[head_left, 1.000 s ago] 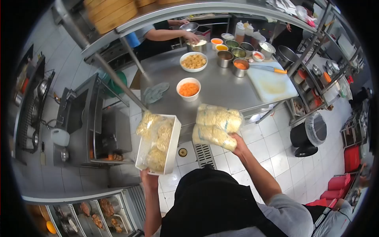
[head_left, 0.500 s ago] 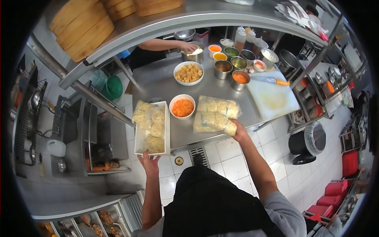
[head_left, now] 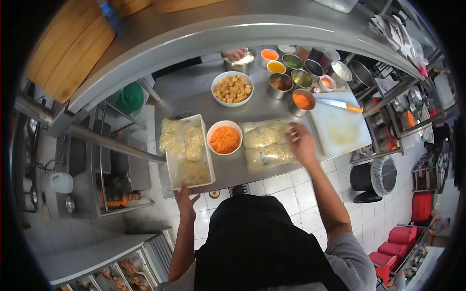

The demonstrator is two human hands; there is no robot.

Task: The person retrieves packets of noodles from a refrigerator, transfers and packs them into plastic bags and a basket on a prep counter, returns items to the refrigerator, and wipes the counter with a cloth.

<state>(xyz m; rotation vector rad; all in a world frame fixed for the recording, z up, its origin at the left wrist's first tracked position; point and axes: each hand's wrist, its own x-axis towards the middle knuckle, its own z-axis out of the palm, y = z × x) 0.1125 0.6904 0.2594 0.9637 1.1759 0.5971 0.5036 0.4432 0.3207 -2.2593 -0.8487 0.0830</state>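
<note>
My left hand (head_left: 186, 202) is at the near end of a white plastic basket (head_left: 212, 178), fingers and thumb apart, fingertips against its edge. Clear bags of pale noodles (head_left: 193, 143) lie in the basket, one hanging over its left side. Two more bags of noodles (head_left: 268, 156) rest side by side on the steel table. My right hand (head_left: 303, 144) is at the right end of the farther bag, its fingers bent and closed at the plastic. Between basket and bags stands a white bowl of shredded carrot (head_left: 225, 138).
Behind is a bowl of fried cubes (head_left: 232, 89). Several metal pots and tubs of ingredients (head_left: 280, 83) stand at the back right, near a cutting board (head_left: 338, 127) with a knife (head_left: 340, 105). Another person's hand (head_left: 235, 54) is over a pot. A steel shelf (head_left: 233, 36) crosses above.
My right hand has moved from the nearer noodle bag's end to the farther one's. My left thumb has spread away from the basket. The view has shifted forward over the table.
</note>
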